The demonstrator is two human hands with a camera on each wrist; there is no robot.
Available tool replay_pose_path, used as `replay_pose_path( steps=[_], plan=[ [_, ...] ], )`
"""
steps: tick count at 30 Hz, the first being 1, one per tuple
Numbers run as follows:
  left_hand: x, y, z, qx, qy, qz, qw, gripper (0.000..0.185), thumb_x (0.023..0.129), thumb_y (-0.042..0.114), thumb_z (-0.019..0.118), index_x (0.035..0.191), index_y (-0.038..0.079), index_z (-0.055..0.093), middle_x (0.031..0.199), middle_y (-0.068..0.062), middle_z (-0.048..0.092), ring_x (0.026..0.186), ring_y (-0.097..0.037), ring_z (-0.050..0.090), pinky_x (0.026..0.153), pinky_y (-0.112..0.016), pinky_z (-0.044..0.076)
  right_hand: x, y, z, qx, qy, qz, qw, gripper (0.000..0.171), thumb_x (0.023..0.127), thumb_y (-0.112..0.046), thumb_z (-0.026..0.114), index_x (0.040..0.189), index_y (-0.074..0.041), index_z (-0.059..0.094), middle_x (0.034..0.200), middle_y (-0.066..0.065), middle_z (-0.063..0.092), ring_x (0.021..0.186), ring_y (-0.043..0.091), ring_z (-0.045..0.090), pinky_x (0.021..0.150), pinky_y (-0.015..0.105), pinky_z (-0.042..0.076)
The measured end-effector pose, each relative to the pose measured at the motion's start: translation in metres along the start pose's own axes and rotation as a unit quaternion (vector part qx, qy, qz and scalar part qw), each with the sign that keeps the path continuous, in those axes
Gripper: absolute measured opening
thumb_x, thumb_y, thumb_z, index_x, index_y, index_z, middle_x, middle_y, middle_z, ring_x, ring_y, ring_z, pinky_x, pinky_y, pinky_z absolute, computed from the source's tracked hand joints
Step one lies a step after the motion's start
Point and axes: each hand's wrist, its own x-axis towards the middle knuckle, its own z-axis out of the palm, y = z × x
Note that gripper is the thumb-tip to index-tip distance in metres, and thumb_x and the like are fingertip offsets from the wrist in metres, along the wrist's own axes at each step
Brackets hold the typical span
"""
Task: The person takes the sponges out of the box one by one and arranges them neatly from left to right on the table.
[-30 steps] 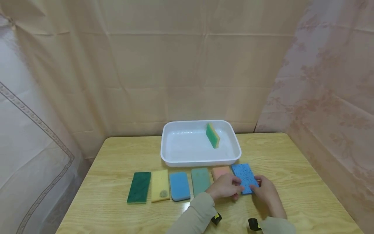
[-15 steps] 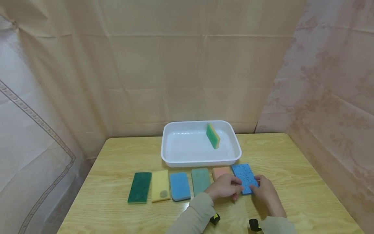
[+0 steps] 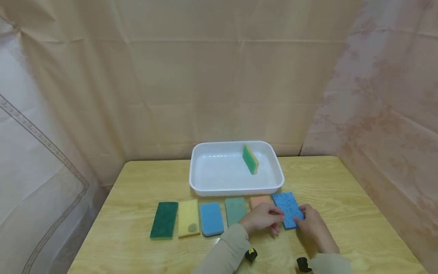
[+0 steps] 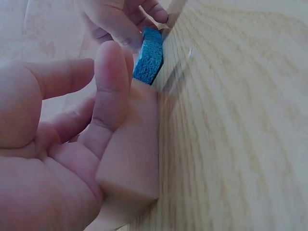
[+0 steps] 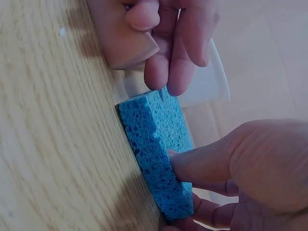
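six sponges are laid flat in one row on the table (image 3: 137, 179), left to right: dark green sponge (image 3: 164, 220), yellow sponge (image 3: 189, 218), light blue sponge (image 3: 211, 218), grey-green sponge (image 3: 234, 209), peach sponge (image 3: 259, 200), speckled blue sponge (image 3: 286, 205). a seventh, the green-and-yellow sponge (image 3: 250, 159), is stood on edge in the single white tray (image 3: 205, 186) behind the row. the peach sponge is covered by the left hand (image 3: 261, 218) with relaxed fingers touching it, and the speckled blue sponge, at the row's right end, is pinched at its near end by the right hand (image 3: 313, 227).

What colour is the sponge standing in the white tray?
Green scouring face on yellow foam sponge, standing on edge; clearest in the head view.
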Motion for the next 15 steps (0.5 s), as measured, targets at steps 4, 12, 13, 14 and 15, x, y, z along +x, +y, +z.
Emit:
replay_pose_path(
  steps=[4, 12, 13, 14, 15],
  plan=[
    [0.001, 0.001, -0.001, -0.009, 0.004, -0.006, 0.9999, 0.021, 0.099, 0.017, 0.068, 0.114, 0.003, 0.072, 0.081, -0.009, 0.071, 0.061, -0.017, 0.067, 0.059, -0.031, 0.060, -0.002, 0.001, -0.002, -0.015, 0.012, -0.037, 0.999, 0.051, 0.096, -0.009, 0.065, 0.130, 0.021, 0.043, 0.120, 0.041, 0.055, 0.115, 0.055, 0.054, 0.096, 0.064, 0.045],
    [0.000, 0.003, -0.003, -0.069, -0.002, -0.008, 0.9976, 0.023, 0.099, 0.014, 0.067, 0.118, 0.001, 0.069, 0.088, -0.015, 0.071, 0.067, -0.020, 0.068, 0.065, -0.031, 0.060, -0.011, -0.005, -0.006, -0.043, 0.039, -0.081, 0.995, 0.061, 0.095, -0.015, 0.068, 0.136, 0.021, 0.040, 0.120, 0.042, 0.056, 0.115, 0.057, 0.053, 0.096, 0.066, 0.044],
    [-0.001, 0.005, -0.004, -0.071, -0.001, -0.008, 0.9974, 0.024, 0.098, 0.014, 0.067, 0.118, 0.001, 0.069, 0.089, -0.015, 0.071, 0.069, -0.020, 0.068, 0.066, -0.032, 0.061, -0.011, -0.007, -0.007, -0.045, 0.045, -0.084, 0.994, 0.060, 0.096, -0.016, 0.068, 0.136, 0.020, 0.042, 0.118, 0.040, 0.057, 0.113, 0.056, 0.054, 0.095, 0.066, 0.045],
    [-0.001, 0.006, -0.005, -0.072, -0.001, -0.010, 0.9974, 0.024, 0.098, 0.015, 0.068, 0.118, 0.001, 0.069, 0.090, -0.015, 0.071, 0.070, -0.021, 0.069, 0.067, -0.032, 0.061, -0.012, -0.009, -0.007, -0.048, 0.052, -0.086, 0.994, 0.059, 0.096, -0.017, 0.067, 0.137, 0.018, 0.043, 0.116, 0.038, 0.058, 0.112, 0.055, 0.055, 0.093, 0.066, 0.046],
    [-0.002, 0.007, -0.006, -0.073, -0.001, -0.013, 0.9973, 0.024, 0.098, 0.016, 0.068, 0.119, 0.002, 0.069, 0.090, -0.015, 0.071, 0.072, -0.021, 0.069, 0.067, -0.032, 0.060, -0.013, -0.011, -0.008, -0.052, 0.060, -0.088, 0.993, 0.058, 0.096, -0.018, 0.067, 0.137, 0.017, 0.044, 0.116, 0.037, 0.058, 0.110, 0.054, 0.055, 0.092, 0.066, 0.046]
  ],
)
